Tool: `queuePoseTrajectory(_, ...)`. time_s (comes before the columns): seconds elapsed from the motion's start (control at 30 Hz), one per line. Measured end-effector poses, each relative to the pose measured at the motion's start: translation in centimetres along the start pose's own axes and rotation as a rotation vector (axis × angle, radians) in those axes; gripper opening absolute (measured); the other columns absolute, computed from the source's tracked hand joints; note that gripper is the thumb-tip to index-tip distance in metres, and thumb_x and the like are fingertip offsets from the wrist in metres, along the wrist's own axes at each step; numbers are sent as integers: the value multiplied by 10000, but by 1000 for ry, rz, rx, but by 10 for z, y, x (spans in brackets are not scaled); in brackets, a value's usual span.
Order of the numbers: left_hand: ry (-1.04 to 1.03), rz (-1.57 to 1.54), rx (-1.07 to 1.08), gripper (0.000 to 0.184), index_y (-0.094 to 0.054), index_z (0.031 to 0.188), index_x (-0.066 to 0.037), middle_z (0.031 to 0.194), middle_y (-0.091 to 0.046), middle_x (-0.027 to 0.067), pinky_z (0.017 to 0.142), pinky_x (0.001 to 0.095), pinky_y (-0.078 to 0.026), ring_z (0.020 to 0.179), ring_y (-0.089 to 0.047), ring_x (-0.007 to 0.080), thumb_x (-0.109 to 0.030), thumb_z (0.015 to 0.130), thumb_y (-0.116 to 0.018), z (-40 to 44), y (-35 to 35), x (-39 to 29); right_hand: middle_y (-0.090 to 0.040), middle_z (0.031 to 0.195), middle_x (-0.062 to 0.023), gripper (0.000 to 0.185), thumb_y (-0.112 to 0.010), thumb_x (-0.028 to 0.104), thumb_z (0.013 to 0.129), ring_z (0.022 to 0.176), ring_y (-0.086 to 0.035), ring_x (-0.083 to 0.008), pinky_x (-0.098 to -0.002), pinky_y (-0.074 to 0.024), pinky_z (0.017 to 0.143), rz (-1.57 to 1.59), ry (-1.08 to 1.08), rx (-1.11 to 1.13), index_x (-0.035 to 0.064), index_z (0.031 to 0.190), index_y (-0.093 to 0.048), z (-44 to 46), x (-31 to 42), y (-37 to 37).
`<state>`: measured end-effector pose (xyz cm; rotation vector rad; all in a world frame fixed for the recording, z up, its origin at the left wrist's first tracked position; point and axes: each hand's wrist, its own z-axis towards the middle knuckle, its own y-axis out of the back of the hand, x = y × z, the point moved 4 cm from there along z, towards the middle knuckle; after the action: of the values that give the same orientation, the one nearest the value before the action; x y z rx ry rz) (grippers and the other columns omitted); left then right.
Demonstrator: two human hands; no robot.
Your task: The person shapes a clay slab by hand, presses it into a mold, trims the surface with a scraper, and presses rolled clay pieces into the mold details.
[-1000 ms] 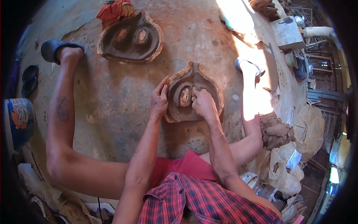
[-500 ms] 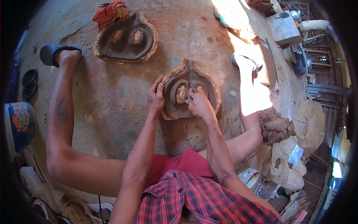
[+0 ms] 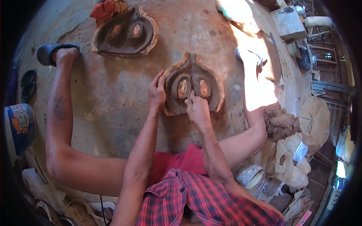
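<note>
Between my legs lies a clay-lined mould (image 3: pixel 214 81) with a pale, rough rim and a pointed top. Wet brown clay coats its inside around two oval hollows, and a dark seam runs down the middle. My left hand (image 3: pixel 156 92) grips the mould's left rim, its fingers along the outer edge. Low on the seam, between the ovals, my right hand (image 3: pixel 198 109) presses its fingertips into the clay. Its other fingers are curled, and whatever may be in them is hidden.
A second clay-lined mould (image 3: pixel 126 47) lies farther off at upper left, beside a red-orange cloth (image 3: pixel 107 10). A heap of clay (image 3: pixel 281 120) sits right of my knee, near plastic bags (image 3: pixel 315 120). A bucket (image 3: pixel 20 126) and sandals (image 3: pixel 29 86) are at left.
My right hand has drawn back toward me along the seam, uncovering the right oval and the upper seam. My left hand stays on the rim. The whole view has shifted slightly.
</note>
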<state>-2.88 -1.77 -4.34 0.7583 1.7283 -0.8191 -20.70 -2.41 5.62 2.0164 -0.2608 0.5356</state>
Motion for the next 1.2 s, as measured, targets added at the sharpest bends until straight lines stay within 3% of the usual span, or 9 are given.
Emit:
queuePoseTrajectory(0.07, 8, -9, -3, 394, -645, 1392, 28, 1323, -712, 146, 1055, 311, -478, 1201, -650, 198, -177, 1083, -513, 2, -1, -6, -690, 909, -333, 551, -660, 205, 948, 950, -709, -486, -536, -545, 844, -17, 33, -82, -72, 1413, -556, 7, 1, 10)
queuePoseTrajectory(0.13, 31, -21, 2, 389, -654, 1382, 25, 1311, -717, 145, 1051, 311, -481, 1197, -651, 196, -180, 1083, -513, 3, -5, -1, -687, 907, -343, 560, -655, 200, 952, 929, -709, -495, -538, -547, 834, 129, -65, 168, -99, 1412, -545, 3, 10, 27)
queuePoseTrajectory(0.27, 33, -35, -15, 381, -667, 1366, 19, 1295, -726, 139, 1041, 313, -488, 1184, -658, 196, -184, 1084, -511, 0, -1, 0, -654, 832, -343, 541, -673, 181, 961, 817, -721, -455, -457, -551, 771, 79, -5, -1, -63, 1428, -551, -5, -8, -10)
queuePoseTrajectory(0.57, 19, -24, -16, 376, -675, 1357, 14, 1276, -733, 138, 1033, 318, -494, 1174, -661, 195, -192, 1082, -521, 0, 1, 1, -697, 948, -353, 579, -638, 173, 961, 966, -700, -507, -541, -546, 858, 34, -43, -2, -208, 1371, -490, -12, 12, -18)
queuePoseTrajectory(0.77, 13, -39, -8, 377, -677, 1355, 13, 1275, -733, 133, 1046, 319, -489, 1186, -655, 189, -196, 1078, -532, 5, -1, 4, -695, 925, -347, 409, -647, 165, 961, 963, -700, -497, -544, -542, 859, 160, -7, -49, -175, 1183, -599, -15, 6, -28)
queuePoseTrajectory(0.93, 35, -104, 64, 414, -604, 1441, 12, 1357, -693, 129, 1078, 326, -477, 1243, -632, 201, -166, 1074, -532, 4, -2, 7, -700, 857, -314, 407, -691, 171, 937, 894, -709, -490, -512, -562, 830, 145, -47, 178, -96, 1241, -650, -7, 0, 10)
queuePoseTrajectory(1.03, 22, -156, 144, 580, -500, 1544, -33, 1547, -546, 166, 1162, 347, -423, 1401, -535, 238, -176, 1004, -653, -14, 7, -24, -739, 1095, -232, 572, -804, 254, 860, 1053, -707, -411, -488, -544, 908, 39, 83, 76, 15, 1356, -649, -3, -6, 41)
queuePoseTrajectory(1.1, -189, 266, 372, 878, -424, 1607, -134, 1719, -256, 195, 1260, 455, -300, 1582, -260, 356, -267, 849, -847, -26, 11, -48, -621, 1417, -122, 766, -887, 379, 742, 1324, -556, -344, -507, -452, 1053, -317, 489, -363, 112, 1415, -637, 0, 3, 56)
queuePoseTrajectory(1.2, -280, 695, 510, 996, -498, 1552, -215, 1745, -151, 212, 1275, 551, -249, 1589, -150, 483, -300, 668, -949, -48, 9, -65, -452, 1569, -74, 928, -911, 472, 657, 1468, -363, -338, -564, -340, 1141, -411, 595, -259, 169, 1475, -596, 21, -1, 48)
